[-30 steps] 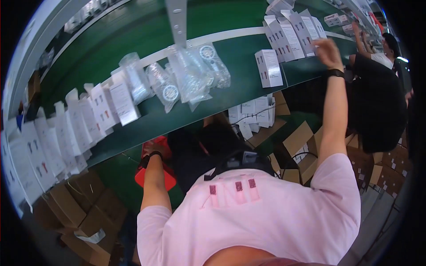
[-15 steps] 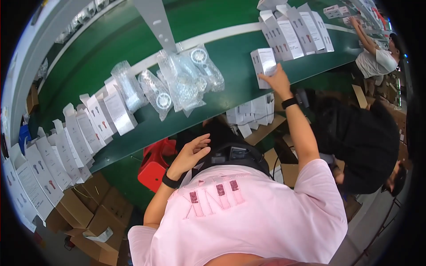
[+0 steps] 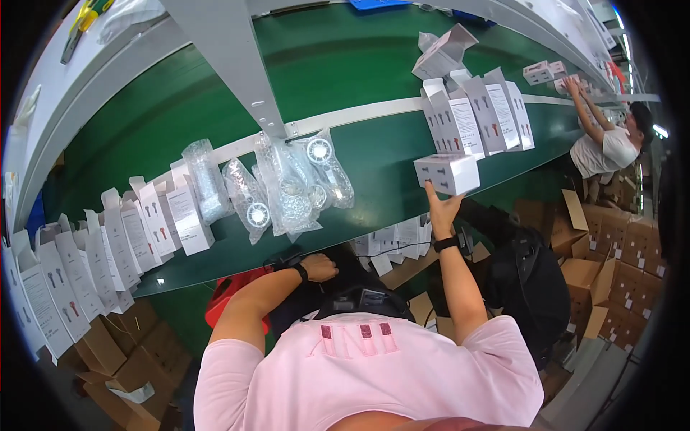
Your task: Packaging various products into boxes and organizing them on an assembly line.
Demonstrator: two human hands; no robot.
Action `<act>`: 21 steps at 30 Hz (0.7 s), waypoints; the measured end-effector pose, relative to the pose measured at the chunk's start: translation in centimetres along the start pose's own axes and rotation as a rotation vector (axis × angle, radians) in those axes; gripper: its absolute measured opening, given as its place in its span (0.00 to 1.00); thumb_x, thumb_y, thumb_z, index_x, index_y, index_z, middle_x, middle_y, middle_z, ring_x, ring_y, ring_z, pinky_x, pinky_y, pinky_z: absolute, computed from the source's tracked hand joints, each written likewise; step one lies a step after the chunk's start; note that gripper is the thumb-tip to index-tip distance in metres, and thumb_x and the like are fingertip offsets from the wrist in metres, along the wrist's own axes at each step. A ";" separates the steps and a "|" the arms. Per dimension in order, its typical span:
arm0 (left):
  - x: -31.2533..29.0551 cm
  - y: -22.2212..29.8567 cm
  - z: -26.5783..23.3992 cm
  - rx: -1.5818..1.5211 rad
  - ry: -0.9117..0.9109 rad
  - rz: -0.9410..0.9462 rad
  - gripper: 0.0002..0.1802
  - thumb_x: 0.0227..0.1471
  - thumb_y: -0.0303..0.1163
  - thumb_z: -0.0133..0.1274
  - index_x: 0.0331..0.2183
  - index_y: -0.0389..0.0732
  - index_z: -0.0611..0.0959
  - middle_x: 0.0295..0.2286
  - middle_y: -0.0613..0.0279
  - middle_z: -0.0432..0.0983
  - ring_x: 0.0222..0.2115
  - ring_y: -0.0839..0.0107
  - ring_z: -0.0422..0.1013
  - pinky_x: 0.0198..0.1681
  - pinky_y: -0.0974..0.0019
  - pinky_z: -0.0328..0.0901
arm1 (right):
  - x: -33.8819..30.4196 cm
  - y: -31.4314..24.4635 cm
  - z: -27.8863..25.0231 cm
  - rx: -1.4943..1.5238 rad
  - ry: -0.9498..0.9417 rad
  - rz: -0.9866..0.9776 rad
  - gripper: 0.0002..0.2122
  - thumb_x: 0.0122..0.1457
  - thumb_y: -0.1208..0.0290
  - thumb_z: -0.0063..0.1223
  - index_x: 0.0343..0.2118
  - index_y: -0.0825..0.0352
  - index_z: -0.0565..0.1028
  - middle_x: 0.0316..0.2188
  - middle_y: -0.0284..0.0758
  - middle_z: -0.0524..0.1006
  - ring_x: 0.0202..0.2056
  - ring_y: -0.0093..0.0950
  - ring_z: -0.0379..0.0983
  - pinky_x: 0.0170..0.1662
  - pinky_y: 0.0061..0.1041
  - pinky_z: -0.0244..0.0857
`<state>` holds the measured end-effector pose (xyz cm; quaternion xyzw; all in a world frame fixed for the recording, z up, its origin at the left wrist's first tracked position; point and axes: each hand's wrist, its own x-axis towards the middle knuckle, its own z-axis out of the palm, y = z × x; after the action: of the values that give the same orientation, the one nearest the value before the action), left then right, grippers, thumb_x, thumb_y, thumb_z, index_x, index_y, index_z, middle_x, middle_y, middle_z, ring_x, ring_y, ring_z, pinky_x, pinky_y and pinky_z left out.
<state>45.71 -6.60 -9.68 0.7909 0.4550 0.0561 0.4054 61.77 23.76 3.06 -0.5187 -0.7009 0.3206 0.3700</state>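
Observation:
At the near edge of the green table, my right hand point(image 3: 444, 210) grips the near side of a small white carton point(image 3: 447, 174), thumb at its left. The carton lies on its side, its printed pictures facing left and toward me. My left hand point(image 3: 321, 267) is curled closed above my lap, below the table edge; its fingertips are hidden, so I cannot tell what they hold. Behind the carton stand several upright white boxes point(image 3: 478, 118) with flaps raised. Left of centre lie several handheld fans point(image 3: 257, 214) in bubble wrap point(image 3: 291, 188).
A long row of white boxes with raised flaps point(image 3: 115, 241) fills the table's left side. A grey metal post point(image 3: 241, 72) rises behind the fans. Below are a red stool point(image 3: 224, 305) and brown cartons point(image 3: 118, 345). A black backpack point(image 3: 528, 287) is at right. Another person point(image 3: 611, 151) works farther right.
The white carton has gone from upright to lying on its side, with my right hand now at its near side. My left hand has moved toward the table edge and curled closed. The view has shifted.

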 end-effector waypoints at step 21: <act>-0.1 10.5 -11.9 -1.036 1.054 -0.460 0.08 0.54 0.30 0.53 0.31 0.34 0.81 0.24 0.62 0.76 0.24 0.77 0.70 0.31 0.72 0.66 | 26.6 -5.8 15.0 -0.655 0.001 -0.664 0.28 0.46 0.67 0.55 0.47 0.81 0.64 0.48 0.61 0.65 0.51 0.54 0.61 0.56 0.42 0.55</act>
<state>47.33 -2.37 5.55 0.2547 0.6564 0.5452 0.4549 41.19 46.99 5.03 -0.3560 -0.8932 -0.0537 0.2694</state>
